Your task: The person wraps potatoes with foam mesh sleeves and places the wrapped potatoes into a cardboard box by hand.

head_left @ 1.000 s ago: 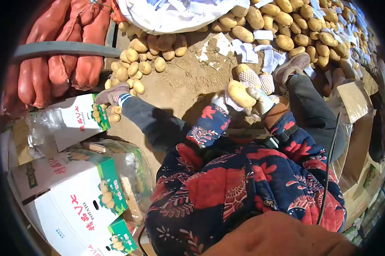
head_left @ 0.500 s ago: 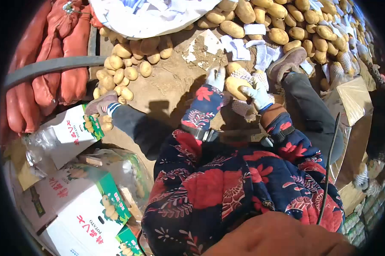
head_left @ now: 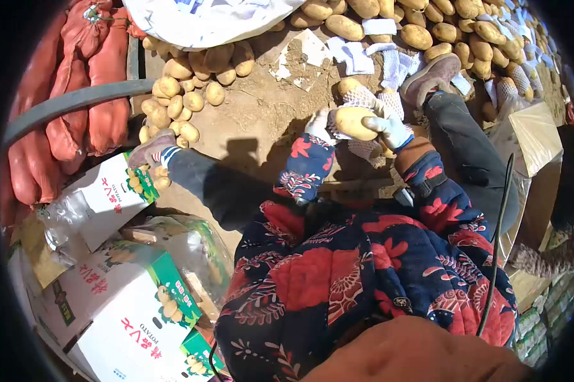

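Note:
A large yellow potato (head_left: 355, 123) is gripped in my gloved right hand (head_left: 389, 127), fingers curled round its right end. My gloved left hand (head_left: 318, 125) is closed at the potato's left end. Whitish material shows between that hand and the potato, but I cannot tell what its fingers hold. Right behind the held potato lie potatoes in white foam net sleeves (head_left: 362, 97). Another netted potato (head_left: 367, 149) sits partly hidden below my right hand. Flat white foam nets (head_left: 354, 57) are scattered on the soil farther forward.
Loose potatoes (head_left: 427, 32) are heaped at the front right, with a smaller pile (head_left: 178, 102) at left. A white sack (head_left: 217, 25) stands ahead. Red sacks (head_left: 102, 83), a curved grey bar (head_left: 77, 99) and potato cartons (head_left: 134, 325) line the left. A plastic-lined box (head_left: 532, 137) stands at right.
My right hand has lifted and turned the potato, which now lies more sideways. My left hand has lowered slightly and curled in against the potato's left end.

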Tool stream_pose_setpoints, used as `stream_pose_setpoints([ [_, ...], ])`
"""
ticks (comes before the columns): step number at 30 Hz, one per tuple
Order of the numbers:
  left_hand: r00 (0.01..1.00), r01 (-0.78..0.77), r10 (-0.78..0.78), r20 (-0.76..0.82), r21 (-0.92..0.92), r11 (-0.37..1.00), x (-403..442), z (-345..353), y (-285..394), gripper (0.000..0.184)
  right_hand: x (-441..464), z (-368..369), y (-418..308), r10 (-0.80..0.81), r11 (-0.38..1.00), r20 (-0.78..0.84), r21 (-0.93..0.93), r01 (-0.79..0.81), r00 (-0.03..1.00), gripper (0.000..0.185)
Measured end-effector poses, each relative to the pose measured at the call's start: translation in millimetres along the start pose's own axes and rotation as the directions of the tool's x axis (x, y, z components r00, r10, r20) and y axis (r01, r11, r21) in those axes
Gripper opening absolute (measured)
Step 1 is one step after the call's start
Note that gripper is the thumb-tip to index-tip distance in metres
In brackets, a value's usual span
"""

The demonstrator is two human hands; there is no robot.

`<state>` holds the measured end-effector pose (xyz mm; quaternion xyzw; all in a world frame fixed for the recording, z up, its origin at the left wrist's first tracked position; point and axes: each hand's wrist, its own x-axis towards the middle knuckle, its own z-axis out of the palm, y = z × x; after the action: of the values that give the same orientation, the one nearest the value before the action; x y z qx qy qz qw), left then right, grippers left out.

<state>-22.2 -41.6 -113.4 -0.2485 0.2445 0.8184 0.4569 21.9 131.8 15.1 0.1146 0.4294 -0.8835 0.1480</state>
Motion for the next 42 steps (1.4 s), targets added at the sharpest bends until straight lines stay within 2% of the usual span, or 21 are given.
stream_pose_setpoints([
  [4,0.984,0.168,-0.131,0.124,-0.358,0.919,-40,43,16,0.045,-4,12,-8,0.046,0.978,0.046,0.200,-0.055,0.998,0.079],
  [14,0.990,-0.044,0.055,0.130,-0.082,0.996,-98,98,14,0.034,-12,21,4,-0.055,0.972,0.086,0.234,0.034,0.995,0.073],
  [18,0.938,-0.288,0.335,-0.089,0.337,0.896,-133,116,26,0.031,-19,37,-10,-0.084,0.987,0.114,0.143,0.068,0.990,0.067],
  [19,0.897,-0.313,0.424,-0.128,0.494,0.811,-139,120,28,0.030,-20,33,-10,-0.075,0.991,0.064,0.112,0.068,0.995,0.067],
  [21,0.822,-0.360,0.569,-0.014,0.762,0.538,-149,132,22,0.025,-18,24,-5,-0.143,0.863,-0.087,-0.499,0.081,0.986,0.064],
  [22,0.742,-0.345,0.654,0.145,0.920,0.187,-153,135,20,0.022,-26,35,-16,-0.134,0.714,-0.174,-0.699,-0.026,0.976,0.061],
  [23,0.669,-0.553,0.636,0.383,0.829,0.082,-143,124,8,0.015,-24,28,-8,-0.153,0.666,-0.184,-0.745,-0.036,0.971,0.059],
  [25,0.609,-0.492,0.568,0.553,0.825,-0.276,-149,130,6,0.030,-33,46,-21,-0.267,0.424,-0.237,-0.900,-0.107,0.934,0.057],
  [26,0.421,-0.408,0.580,0.698,0.716,-0.566,-151,135,7,0.046,-35,53,-29,-0.206,0.399,-0.310,-0.893,-0.210,0.928,0.056],
  [27,0.423,-0.411,0.573,0.702,0.712,-0.569,-151,138,9,0.046,-32,49,-24,-0.210,0.403,-0.314,-0.890,-0.211,0.926,0.056],
  [29,0.534,-0.262,0.337,0.775,0.531,-0.806,-148,136,11,0.059,-24,41,-11,-0.228,0.624,0.076,-0.754,0.206,0.971,0.050],
  [30,0.628,-0.280,0.343,0.699,0.614,-0.738,-141,121,11,0.062,-27,34,-8,-0.076,0.809,0.143,-0.570,0.145,0.987,0.043],
  [31,0.762,-0.411,0.286,0.581,0.776,-0.479,-141,131,16,0.059,-23,25,-7,-0.116,0.750,0.095,-0.644,0.150,0.989,0.038],
  [33,0.858,-0.485,0.359,0.367,0.810,0.330,-142,113,16,0.053,-18,2,5,0.054,0.945,-0.083,-0.317,-0.078,0.995,0.039],
  [34,0.898,-0.433,0.359,0.254,0.660,0.614,-131,92,20,0.050,0,-32,45,-0.236,0.714,-0.035,-0.684,0.149,0.971,0.041],
  [35,0.925,-0.379,0.354,0.136,0.375,0.846,-119,71,24,0.047,-9,-28,42,-0.188,0.338,-0.159,-0.937,-0.088,0.969,0.050],
  [36,0.939,-0.343,0.343,0.017,0.064,0.937,-108,50,28,0.045,-15,-25,53,-0.103,0.102,-0.160,-0.983,-0.150,0.982,0.054],
  [38,0.921,-0.382,0.388,-0.023,0.132,0.915,-96,17,28,0.048,-22,-16,66,0.136,-0.295,-0.197,-0.944,-0.150,0.971,0.060],
  [39,0.892,-0.389,0.452,-0.018,0.476,0.789,-96,10,28,0.050,-22,-11,69,0.285,-0.431,-0.230,-0.898,-0.090,0.931,0.062],
  [40,0.862,-0.340,0.506,0.014,0.756,0.559,-94,4,30,0.053,-16,-12,73,0.310,-0.477,-0.189,-0.879,-0.019,0.932,0.055],
  [42,0.887,-0.313,0.462,-0.001,0.735,0.602,-81,-5,32,0.055,-2,-14,71,0.386,-0.401,-0.240,-0.913,-0.073,0.891,0.049],
])
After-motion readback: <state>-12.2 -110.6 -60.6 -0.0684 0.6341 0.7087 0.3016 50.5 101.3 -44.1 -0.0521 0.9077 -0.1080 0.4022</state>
